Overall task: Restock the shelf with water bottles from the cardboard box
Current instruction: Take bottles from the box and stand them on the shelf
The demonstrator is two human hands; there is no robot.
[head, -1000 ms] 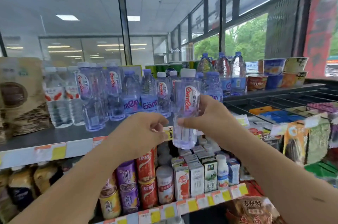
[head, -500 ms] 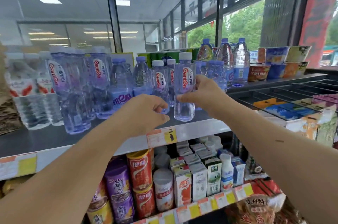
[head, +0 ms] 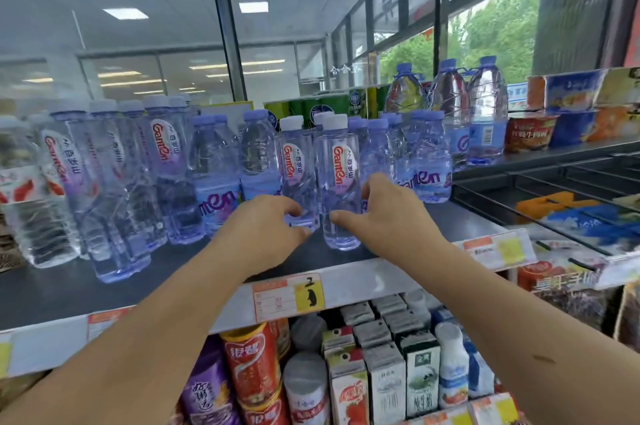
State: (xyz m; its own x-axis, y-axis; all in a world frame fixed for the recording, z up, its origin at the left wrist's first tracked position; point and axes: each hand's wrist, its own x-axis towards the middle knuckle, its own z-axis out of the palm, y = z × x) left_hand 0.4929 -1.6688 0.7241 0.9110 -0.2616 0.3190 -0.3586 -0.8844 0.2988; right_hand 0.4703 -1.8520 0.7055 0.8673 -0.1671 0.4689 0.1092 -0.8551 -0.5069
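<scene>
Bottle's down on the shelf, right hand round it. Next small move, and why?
Probably slide the bottle back level with the neighbouring bottle, then let go. It stands upright on the shelf, forward of its row, with the right hand curled round its lower body. The left hand sits at the neighbour's base; whether it grips is unclear.

Bare shelf (head: 69,296) lies open along the front edge, widest at the left. Packed bottle rows (head: 221,175) block the back, the front bottle (head: 341,182) stands mid-shelf, and a wire rack (head: 502,189) bounds the right.
</scene>
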